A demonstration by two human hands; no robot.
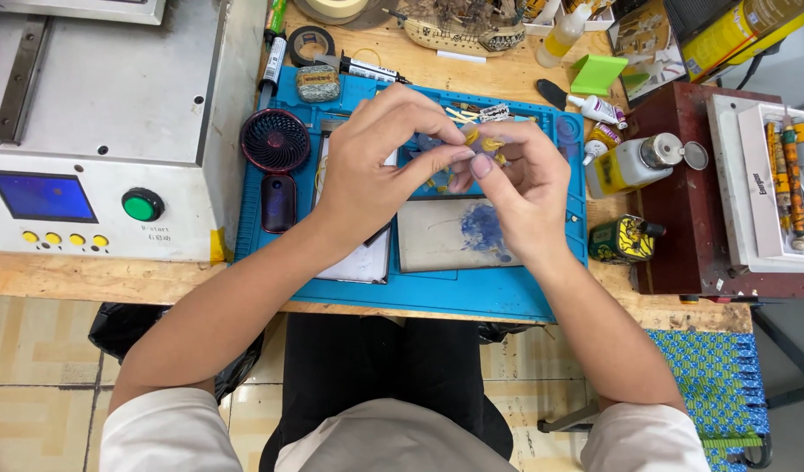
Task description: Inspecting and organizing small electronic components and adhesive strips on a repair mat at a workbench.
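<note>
Small yellow part (pixel 482 140), perhaps plastic, pinched

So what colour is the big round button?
The big round button is green, seen from the head view.

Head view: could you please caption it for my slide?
Both hands, left hand and right hand, pinch a small yellow part above a blue work mat.

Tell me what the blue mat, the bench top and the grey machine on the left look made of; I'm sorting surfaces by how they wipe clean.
Blue mat: likely silicone or soft rubber, matte, with moulded compartments along its top edge. Bench top: wood, pale, grain and a raw edge showing. Grey machine: seemingly painted or brushed sheet metal, flat panels with screw heads.
</note>
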